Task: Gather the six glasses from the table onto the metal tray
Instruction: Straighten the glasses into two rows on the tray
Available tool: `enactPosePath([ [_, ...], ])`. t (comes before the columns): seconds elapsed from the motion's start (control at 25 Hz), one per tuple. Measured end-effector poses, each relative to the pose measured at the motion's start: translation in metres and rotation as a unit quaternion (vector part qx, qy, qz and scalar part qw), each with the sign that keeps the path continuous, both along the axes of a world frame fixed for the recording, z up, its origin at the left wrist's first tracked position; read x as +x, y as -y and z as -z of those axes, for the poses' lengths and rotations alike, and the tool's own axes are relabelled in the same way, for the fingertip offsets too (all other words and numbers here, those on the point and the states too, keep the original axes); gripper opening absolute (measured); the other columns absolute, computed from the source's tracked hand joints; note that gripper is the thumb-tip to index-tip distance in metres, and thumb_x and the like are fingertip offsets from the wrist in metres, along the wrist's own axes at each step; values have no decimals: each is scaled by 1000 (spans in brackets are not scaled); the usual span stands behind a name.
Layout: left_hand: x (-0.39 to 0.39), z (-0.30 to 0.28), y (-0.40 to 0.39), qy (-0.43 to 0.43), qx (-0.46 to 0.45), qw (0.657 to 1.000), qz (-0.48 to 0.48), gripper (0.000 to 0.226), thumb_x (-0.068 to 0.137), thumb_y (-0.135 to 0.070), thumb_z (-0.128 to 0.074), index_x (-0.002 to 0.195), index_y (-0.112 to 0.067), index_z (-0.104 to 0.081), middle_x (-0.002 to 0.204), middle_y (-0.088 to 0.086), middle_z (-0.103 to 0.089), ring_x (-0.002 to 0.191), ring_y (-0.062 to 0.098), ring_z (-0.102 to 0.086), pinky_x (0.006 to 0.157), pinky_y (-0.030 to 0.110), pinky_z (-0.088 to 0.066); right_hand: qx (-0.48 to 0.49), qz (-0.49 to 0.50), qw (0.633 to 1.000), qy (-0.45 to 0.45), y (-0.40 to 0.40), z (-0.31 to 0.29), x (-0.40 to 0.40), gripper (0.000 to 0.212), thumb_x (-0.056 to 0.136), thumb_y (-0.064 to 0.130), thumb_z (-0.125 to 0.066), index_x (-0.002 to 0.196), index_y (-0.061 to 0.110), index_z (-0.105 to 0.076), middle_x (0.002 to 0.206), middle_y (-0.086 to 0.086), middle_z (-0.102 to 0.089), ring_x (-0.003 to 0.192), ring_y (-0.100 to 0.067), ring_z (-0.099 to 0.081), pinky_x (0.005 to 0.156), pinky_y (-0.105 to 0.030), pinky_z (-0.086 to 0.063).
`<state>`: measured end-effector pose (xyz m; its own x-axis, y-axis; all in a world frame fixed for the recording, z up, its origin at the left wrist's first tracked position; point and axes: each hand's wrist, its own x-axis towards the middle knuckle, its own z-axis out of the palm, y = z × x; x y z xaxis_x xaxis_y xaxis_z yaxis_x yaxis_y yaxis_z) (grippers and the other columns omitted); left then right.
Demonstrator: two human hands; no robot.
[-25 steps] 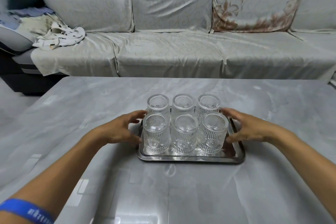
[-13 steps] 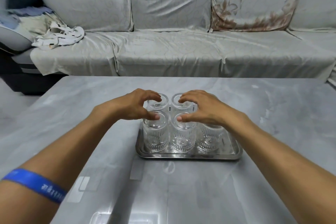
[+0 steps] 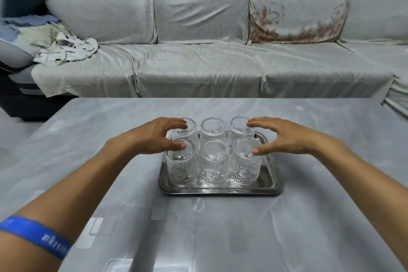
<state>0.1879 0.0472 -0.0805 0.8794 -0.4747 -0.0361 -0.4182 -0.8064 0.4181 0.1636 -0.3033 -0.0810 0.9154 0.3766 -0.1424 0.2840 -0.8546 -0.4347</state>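
While six glasses (image 3: 214, 157) stand on the tray (image 3: 220, 190), left hand (image 3: 152, 137) and right hand (image 3: 284, 137) hover spread, gripping nothing.

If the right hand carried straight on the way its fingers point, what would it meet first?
The right hand points leftward over the right-hand glasses; its fingers are already at the back right glass. Going on, it would probably meet the back middle glass, though height above the rims is unclear.
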Motion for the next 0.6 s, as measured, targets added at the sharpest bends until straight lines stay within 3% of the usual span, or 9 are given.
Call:
enactPosePath([
  [0.16,-2,-1,2,-18,-1,1000,-6,64,83,-40,-70,140,-19,-50,154,-5,-40,140,11,-37,104,17,-23,7,2,1000,28,-8,4,1,86,60,77,-62,136,38,-47,150,15,-36,137,-10,-30,113,-34,-25],
  [0.24,-8,-3,4,-6,-15,1000,-16,60,84,-37,-70,139,-20,-51,152,-5,-43,139,12,-39,104,19,-26,22,25,996,86,-7,10,-7,81,65,79,-54,135,38,-47,144,15,-41,133,-9,-34,109,-33,-28],
  [0.32,-19,4,0,67,-99,988,-94,51,85,-26,-70,134,-20,-57,143,-2,-54,130,16,-50,98,23,-36,169,115,968,147,-6,33,-29,61,76,73,-52,125,37,-53,129,17,-53,116,-7,-50,96,-31,-40],
  [0.4,-39,24,-13,77,-236,940,-235,52,75,-11,-72,125,-18,-61,125,3,-66,114,20,-60,88,29,-45,260,177,937,152,-7,62,-55,45,75,57,-65,113,35,-58,107,16,-63,97,-8,-61,79,-26,-47],
  [0.44,-52,37,-19,31,-263,925,-272,57,67,-11,-74,123,-17,-62,117,4,-68,106,21,-61,83,30,-47,237,175,947,128,-8,74,-63,47,70,51,-71,112,34,-58,100,14,-66,92,-8,-63,75,-26,-47],
  [0.52,-74,65,-26,-68,-203,942,-258,63,58,-20,-82,118,-18,-64,110,2,-67,97,17,-62,77,27,-48,151,160,972,80,-11,89,-70,55,64,49,-76,114,31,-59,95,14,-69,87,-6,-64,76,-27,-49],
  [0.6,-82,85,-27,-61,-176,955,-233,55,62,-24,-88,113,-19,-67,105,-6,-64,90,8,-61,72,16,-44,138,177,971,83,-14,92,-66,53,62,50,-78,109,31,-62,91,14,-71,84,-2,-64,73,-25,-48],
])
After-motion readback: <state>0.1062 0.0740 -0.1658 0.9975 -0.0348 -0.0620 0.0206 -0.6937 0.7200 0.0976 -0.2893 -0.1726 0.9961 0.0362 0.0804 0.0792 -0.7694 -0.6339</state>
